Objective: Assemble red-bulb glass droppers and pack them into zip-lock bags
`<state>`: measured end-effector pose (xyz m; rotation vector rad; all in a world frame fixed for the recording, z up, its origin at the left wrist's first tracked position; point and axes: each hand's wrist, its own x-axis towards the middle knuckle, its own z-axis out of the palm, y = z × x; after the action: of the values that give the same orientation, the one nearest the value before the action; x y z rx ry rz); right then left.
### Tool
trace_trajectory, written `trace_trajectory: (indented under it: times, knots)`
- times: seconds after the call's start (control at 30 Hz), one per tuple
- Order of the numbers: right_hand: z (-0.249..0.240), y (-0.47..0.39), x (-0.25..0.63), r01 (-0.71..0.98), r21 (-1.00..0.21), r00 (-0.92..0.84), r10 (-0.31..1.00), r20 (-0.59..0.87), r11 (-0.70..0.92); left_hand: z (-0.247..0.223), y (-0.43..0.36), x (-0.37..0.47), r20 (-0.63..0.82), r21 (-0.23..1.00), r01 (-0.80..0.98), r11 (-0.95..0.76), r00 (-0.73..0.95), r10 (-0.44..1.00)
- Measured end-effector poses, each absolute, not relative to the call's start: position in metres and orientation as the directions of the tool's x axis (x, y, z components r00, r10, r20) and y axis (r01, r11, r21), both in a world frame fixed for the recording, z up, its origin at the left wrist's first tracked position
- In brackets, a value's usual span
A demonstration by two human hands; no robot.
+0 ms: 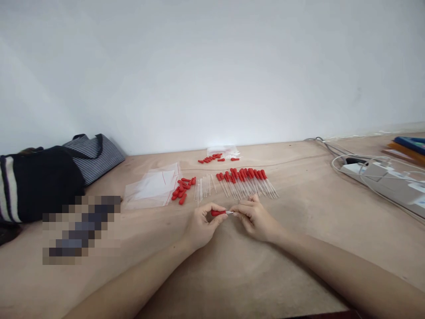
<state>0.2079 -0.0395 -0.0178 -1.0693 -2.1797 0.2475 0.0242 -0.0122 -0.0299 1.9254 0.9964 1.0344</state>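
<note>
No readable text anywhere

Bag (36,184) left, power strip (381,181) right, droppers (247,184) between; plastic sleeves (152,186) seemingly overlapping.

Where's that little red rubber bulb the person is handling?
In the head view, the red bulb is in the left hand, low and near the middle, with the right hand just beside it on the clear tube.

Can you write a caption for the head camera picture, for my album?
Two hands hold a red bulb and clear tube, near rows of red-topped droppers.
</note>
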Motion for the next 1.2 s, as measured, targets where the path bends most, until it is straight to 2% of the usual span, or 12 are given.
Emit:
trace_trajectory:
  times: [0.1,0.23,0.57,0.63,0.77,0.87,0.93,1.0,1.07,1.13,1.2]
  knots:
    - [-0.022,-0.038,0.207,0.620,-0.450,-0.416,0.756,0.506,0.642,-0.035,-0.011,0.027,0.250,0.926,0.179,-0.333,0.371,0.895]
    - [-0.024,-0.039,0.207,0.623,-0.441,-0.419,0.752,0.510,0.646,-0.034,-0.011,0.028,0.192,0.955,0.142,-0.262,0.380,0.905]
    - [-0.015,-0.040,0.201,0.627,-0.474,-0.394,0.776,0.492,0.619,-0.013,-0.005,0.016,0.192,0.957,0.123,-0.262,0.409,0.892]
    - [-0.012,-0.041,0.203,0.672,-0.413,-0.402,0.771,0.494,0.614,-0.010,-0.005,0.012,0.184,0.951,0.148,-0.272,0.437,0.880]
    - [-0.011,-0.042,0.205,0.764,-0.218,-0.457,0.748,0.481,0.607,-0.010,-0.006,0.007,0.202,0.900,0.252,-0.355,0.481,0.853]
    - [-0.012,-0.040,0.202,0.772,-0.148,-0.511,0.741,0.435,0.619,-0.009,-0.005,0.005,0.273,0.799,0.365,-0.477,0.486,0.830]
    - [-0.011,-0.034,0.199,0.783,-0.153,-0.505,0.760,0.408,0.603,-0.008,-0.001,0.001,0.366,0.688,0.464,-0.557,0.442,0.819]
    - [-0.010,-0.022,0.195,0.830,-0.205,-0.417,0.821,0.388,0.519,-0.007,0.006,-0.004,0.471,0.588,0.571,-0.572,0.333,0.817]
    - [-0.007,-0.006,0.191,0.894,-0.270,-0.254,0.900,0.354,0.358,-0.005,0.016,-0.011,0.543,0.532,0.671,-0.517,0.198,0.816]
    - [-0.003,0.013,0.187,0.938,-0.300,-0.084,0.954,0.288,0.174,-0.004,0.027,-0.019,0.557,0.492,0.757,-0.429,0.105,0.824]
    - [0.000,0.031,0.183,0.955,-0.296,0.054,0.974,0.222,0.014,-0.002,0.035,-0.029,0.512,0.449,0.840,-0.304,0.038,0.858]
